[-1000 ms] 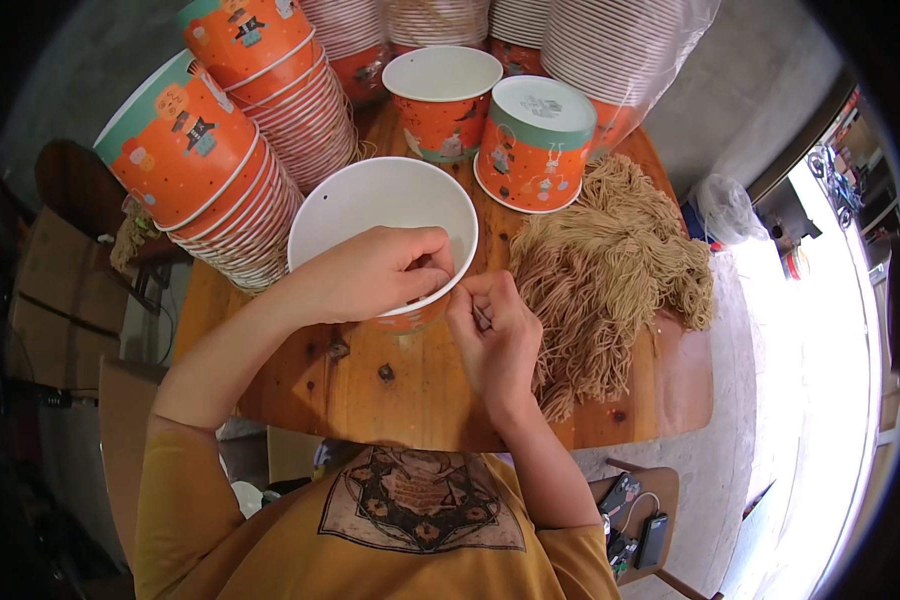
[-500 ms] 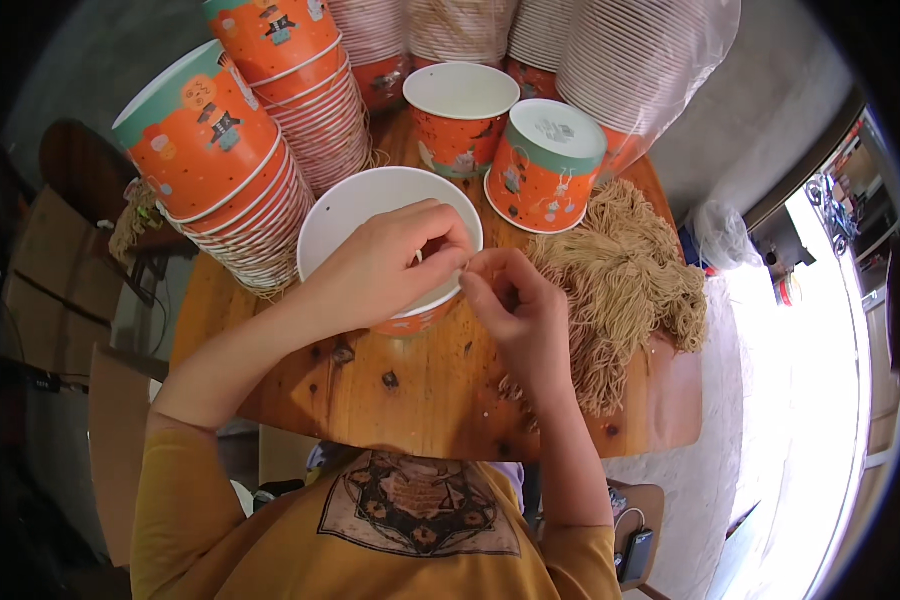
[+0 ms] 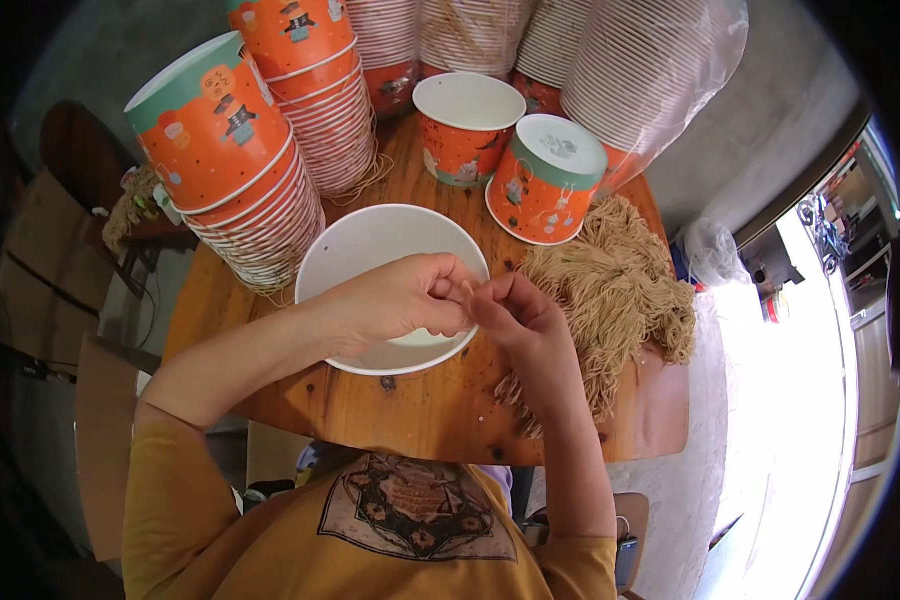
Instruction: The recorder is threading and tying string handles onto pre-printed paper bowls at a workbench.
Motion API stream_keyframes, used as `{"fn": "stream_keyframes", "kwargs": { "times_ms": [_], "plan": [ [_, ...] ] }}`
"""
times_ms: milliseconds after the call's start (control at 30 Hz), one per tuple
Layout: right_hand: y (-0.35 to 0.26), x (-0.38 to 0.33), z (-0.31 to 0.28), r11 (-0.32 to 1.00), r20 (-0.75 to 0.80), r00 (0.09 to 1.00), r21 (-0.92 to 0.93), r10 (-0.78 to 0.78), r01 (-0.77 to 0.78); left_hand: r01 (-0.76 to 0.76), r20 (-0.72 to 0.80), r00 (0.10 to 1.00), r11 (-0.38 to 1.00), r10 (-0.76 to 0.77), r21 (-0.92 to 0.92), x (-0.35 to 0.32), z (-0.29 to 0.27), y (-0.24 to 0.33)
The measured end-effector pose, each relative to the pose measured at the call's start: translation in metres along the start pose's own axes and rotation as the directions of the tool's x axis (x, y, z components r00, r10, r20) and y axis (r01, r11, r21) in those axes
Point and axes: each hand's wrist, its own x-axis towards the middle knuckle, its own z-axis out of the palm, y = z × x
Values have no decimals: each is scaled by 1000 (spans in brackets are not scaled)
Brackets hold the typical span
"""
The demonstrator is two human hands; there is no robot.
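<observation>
A paper bucket point(image 3: 370, 235) with a white inside stands before me, its mouth tipped toward me. One small dark hole shows in its wall near the left rim. My left hand point(image 3: 395, 302) reaches across the bucket's mouth, its fingers curled in a pinch at the right rim. Just outside that rim, my right hand point(image 3: 525, 318) has its thumb and forefinger pinched together. The fingertips of both hands meet there; whatever lies between them is too small to make out. Beside my right hand lies a heap of tan cords point(image 3: 615, 295).
Stacked orange paper buckets point(image 3: 215, 125) rise at the left, with another stack point(image 3: 315, 100) behind. An upright bucket point(image 3: 468, 105) and an upturned one point(image 3: 550, 180) stand beyond my hands. Plastic-wrapped stacks point(image 3: 640, 70) line the back of the wooden table point(image 3: 450, 420).
The bucket's mouth has tipped more toward me. Both hands have come slightly lower, and the left fingers have curled in closer to the right fingertips.
</observation>
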Motion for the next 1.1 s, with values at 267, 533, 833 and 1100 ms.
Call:
{"fn": "stream_keyframes", "kwargs": {
  "times_ms": [267,533,833,1100],
  "plan": [
    [-35,-10,-20,989,515,855,-89,-55,117,-124,-29,992,992,124,-31,-7,8,-2],
    [-41,0,-26,993,502,858,-70,114,-91,-136,121,977,951,175,-279,-15,10,2],
    [-39,-10,-24,978,558,815,-203,157,-50,34,215,976,999,-25,-39,-3,9,-12],
    [-38,11,-28,996,271,959,-62,84,-70,52,266,962,998,-61,43,-1,18,0]
  ]
}}
